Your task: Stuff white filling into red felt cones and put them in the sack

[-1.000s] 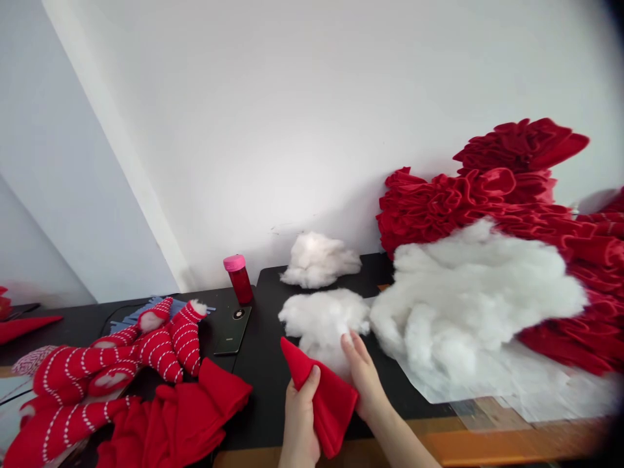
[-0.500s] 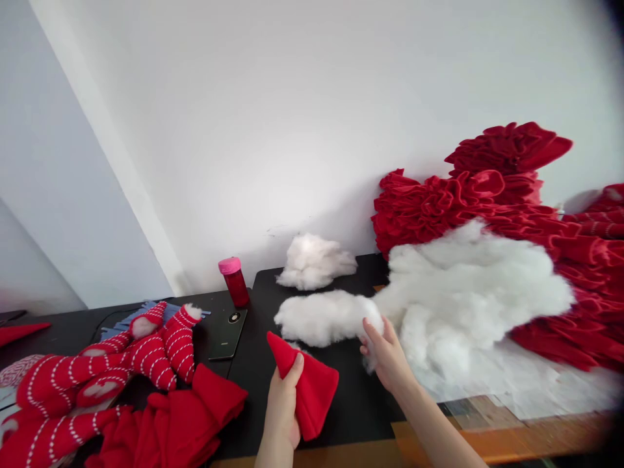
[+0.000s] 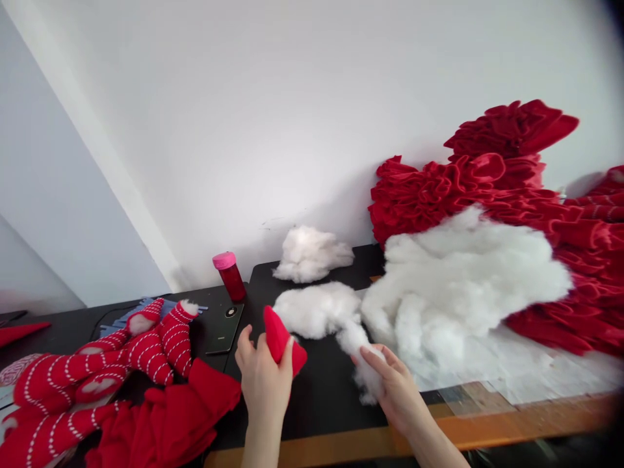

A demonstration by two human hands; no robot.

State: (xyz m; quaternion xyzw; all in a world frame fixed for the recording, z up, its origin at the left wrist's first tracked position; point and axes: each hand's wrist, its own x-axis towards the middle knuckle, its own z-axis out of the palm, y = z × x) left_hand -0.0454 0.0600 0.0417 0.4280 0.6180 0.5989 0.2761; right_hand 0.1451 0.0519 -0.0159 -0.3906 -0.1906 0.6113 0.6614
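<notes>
My left hand (image 3: 266, 374) is closed on a red cone-shaped felt hat (image 3: 279, 335), its tip pointing up and its lower part partly hidden by my fingers. In my right hand (image 3: 392, 387) is a tuft of white stuffing (image 3: 366, 374), pinched between thumb and fingers. The tuft's upper end touches a larger clump of stuffing (image 3: 316, 309) on the black table (image 3: 319, 403). Just right of that clump lies a big heap of white stuffing (image 3: 468, 279), partly on a white sheet (image 3: 507, 367).
At the left lie red striped stuffed pieces (image 3: 146, 354) and a pile of red felt pieces (image 3: 166, 413). A phone (image 3: 225, 328) and a pink-lidded red bottle (image 3: 230, 278) are behind my left hand. Stacked red fabric (image 3: 439, 195) leans against the wall. Another stuffing clump (image 3: 312, 253) sits at the back.
My right hand has drawn a tuft from the stuffing clump toward me. My left hand has risen and turned, tilting the red hat upward. The view has shifted slightly.
</notes>
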